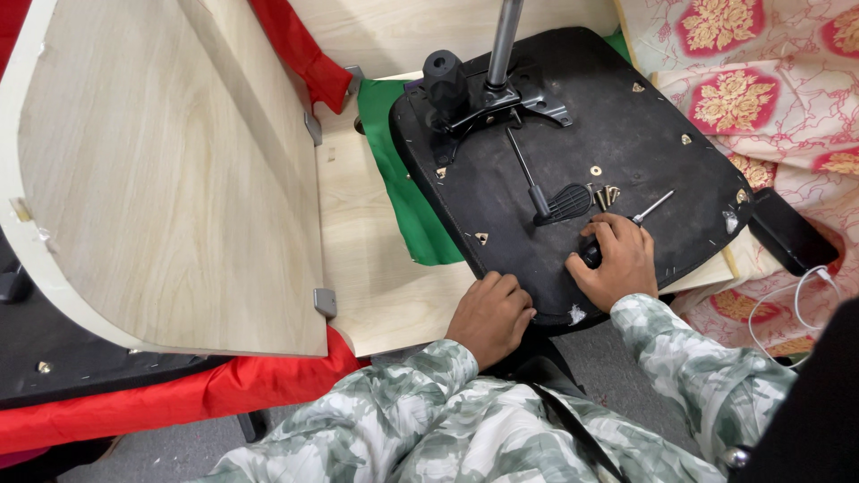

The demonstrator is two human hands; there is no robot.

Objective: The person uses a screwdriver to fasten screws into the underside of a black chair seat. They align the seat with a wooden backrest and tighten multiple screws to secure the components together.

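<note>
An upturned black chair seat [617, 116] lies on a light wooden board, with its metal mechanism plate [501, 98] and gas-lift column [504, 40] pointing up. A black lever with a paddle handle [559, 204] lies across the seat. My right hand [616, 262] is closed around the dark handle of a screwdriver [651, 207], whose metal shaft points up and to the right. A few brass screws [607, 195] lie just above that hand. My left hand [490, 315] rests on the seat's near edge, fingers curled, holding nothing that I can see.
A curved light wooden panel [170, 170] stands at the left, hinged to the board [376, 259]. Green cloth [407, 192] lies under the seat, red cloth [179, 394] beneath the board. A black phone [792, 234] with a white cable [778, 304] sits at the right on patterned fabric [769, 89].
</note>
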